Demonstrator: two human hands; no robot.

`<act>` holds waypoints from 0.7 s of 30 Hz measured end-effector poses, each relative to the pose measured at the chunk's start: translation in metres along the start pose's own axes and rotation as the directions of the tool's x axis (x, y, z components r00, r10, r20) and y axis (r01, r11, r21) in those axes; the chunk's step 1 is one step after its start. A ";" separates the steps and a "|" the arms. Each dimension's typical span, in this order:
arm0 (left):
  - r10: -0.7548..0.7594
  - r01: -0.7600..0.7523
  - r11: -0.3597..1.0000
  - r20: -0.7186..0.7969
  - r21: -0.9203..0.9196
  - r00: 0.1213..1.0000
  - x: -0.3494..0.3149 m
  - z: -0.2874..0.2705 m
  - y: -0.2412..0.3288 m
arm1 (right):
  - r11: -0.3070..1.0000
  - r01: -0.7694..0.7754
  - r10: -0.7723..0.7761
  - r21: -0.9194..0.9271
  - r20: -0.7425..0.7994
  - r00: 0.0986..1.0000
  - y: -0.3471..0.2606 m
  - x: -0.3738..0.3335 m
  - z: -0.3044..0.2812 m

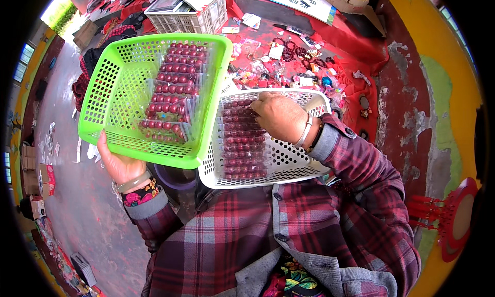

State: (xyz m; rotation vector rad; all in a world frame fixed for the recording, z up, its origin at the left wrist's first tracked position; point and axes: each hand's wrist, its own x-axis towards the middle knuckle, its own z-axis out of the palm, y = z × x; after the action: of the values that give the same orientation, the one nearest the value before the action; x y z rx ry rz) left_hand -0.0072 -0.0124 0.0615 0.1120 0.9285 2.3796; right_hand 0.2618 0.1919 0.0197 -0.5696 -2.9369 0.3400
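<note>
My left hand grips the near rim of a bright green perforated plastic basket, which is tilted up on the left. Inside it, several clear-wrapped strings of dark red beads lie in a stack along its right side. A white perforated basket rests in front of my body, partly under the green one. It holds a row of similar wrapped dark red bead strings on its left half. My right hand is over the far end of that row, fingers curled down at the beads; its fingertips are partly hidden.
Behind the baskets, a red-covered table carries scattered bracelets, tags and small packets. A grey-white crate stands at the far left. A peeling wall runs along the right, with a red hanging ornament. Concrete floor lies left.
</note>
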 end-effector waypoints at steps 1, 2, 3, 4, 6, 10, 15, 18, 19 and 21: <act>-0.003 0.003 1.000 0.004 -0.001 1.000 -0.001 -0.001 0.001 | 1.000 0.001 -0.001 0.015 0.049 0.999 0.003 0.000 -0.002; -0.011 0.011 1.000 0.011 -0.011 1.000 -0.001 -0.001 0.003 | 0.998 0.015 -0.018 0.059 0.043 0.999 0.004 0.000 -0.005; -0.018 0.018 1.000 0.019 -0.021 1.000 -0.001 -0.003 0.004 | 0.994 0.030 -0.034 0.103 0.035 0.999 0.004 -0.001 -0.011; -0.028 0.028 0.999 0.027 -0.031 0.999 -0.001 -0.004 0.005 | 0.988 0.043 -0.048 0.147 0.028 0.998 0.002 0.000 -0.016; -0.023 0.023 1.000 0.011 -0.008 1.000 -0.002 -0.004 0.007 | 0.980 -0.087 0.055 0.179 0.177 0.983 -0.006 0.006 -0.021; -0.062 0.060 0.998 0.090 0.024 0.994 -0.006 -0.008 0.010 | 0.970 -0.114 0.063 0.212 0.234 0.970 -0.007 0.013 -0.021; -0.049 0.048 0.996 0.024 0.070 0.998 -0.009 -0.003 0.005 | 0.993 -0.071 0.029 0.095 0.386 0.922 -0.016 0.029 -0.036; -0.121 0.116 0.991 0.095 0.063 0.988 -0.011 0.000 0.001 | 0.994 -0.093 0.056 0.063 0.432 0.900 -0.010 0.035 -0.032; -0.141 0.136 0.989 0.101 0.056 0.985 -0.012 0.003 -0.001 | 0.996 -0.005 -0.026 0.089 0.347 0.937 0.008 0.037 -0.004; -0.173 0.170 0.985 0.106 0.042 0.979 -0.013 0.004 -0.003 | 0.982 0.153 -0.177 0.112 0.252 0.951 0.016 0.036 0.010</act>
State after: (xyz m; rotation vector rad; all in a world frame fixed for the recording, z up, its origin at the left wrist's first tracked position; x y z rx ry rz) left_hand 0.0059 -0.0157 0.0641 0.1659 0.8891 2.1775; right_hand 0.2330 0.2184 0.0087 -0.2817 -3.1710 0.5656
